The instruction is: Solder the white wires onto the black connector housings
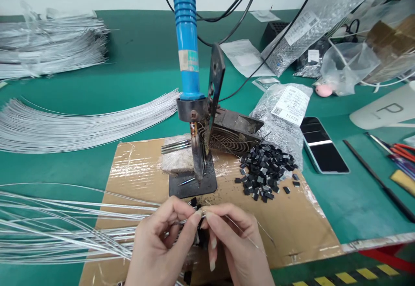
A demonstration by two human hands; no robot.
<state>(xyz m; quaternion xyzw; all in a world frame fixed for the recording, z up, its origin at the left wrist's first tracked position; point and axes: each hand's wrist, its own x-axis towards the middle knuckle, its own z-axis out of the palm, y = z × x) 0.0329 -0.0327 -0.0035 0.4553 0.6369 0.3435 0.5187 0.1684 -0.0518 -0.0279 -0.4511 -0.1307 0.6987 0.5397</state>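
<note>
My left hand (162, 243) is closed around a bundle of thin grey wires (65, 230) that fans out to the left over the cardboard sheet (292, 230). Its fingertips pinch a small black part (193, 201) at the wire ends. My right hand (236, 243) pinches a single thin wire (246, 234) right beside it, fingertips touching those of the left. Both hands sit just in front of the blue-handled soldering iron (186, 39), which hangs tip-down in a metal stand (194, 182). A heap of small black parts (266, 171) lies to the right of the stand.
More grey wire bundles (81, 124) lie on the green table at the left and far left. To the right are bags of parts (285, 113), a phone (322, 145), a black rod (379, 180) and hand tools (398, 154). Cables hang behind the iron.
</note>
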